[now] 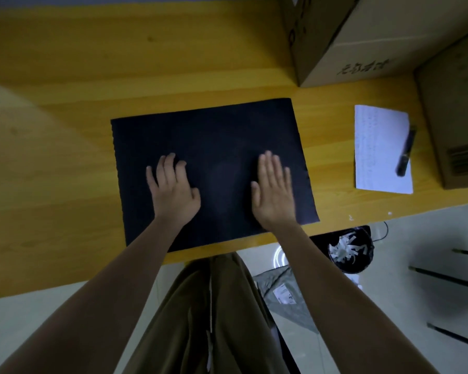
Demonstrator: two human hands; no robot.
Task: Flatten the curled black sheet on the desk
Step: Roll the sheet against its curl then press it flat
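Black sheet lies flat on tabletop; left hand and right hand press palms-down, fingers spread, gripping nothing, to hold the curl down.

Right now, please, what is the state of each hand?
Left hand: open, fingers slightly bent, pressing on the flat black rectangular sheet, holding nothing.
Right hand: open, palm flat on the same sheet, holding nothing.

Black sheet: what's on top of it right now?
Both hands: left hand and right hand lie palm-down on the black sheet. The sheet beneath them is covered.
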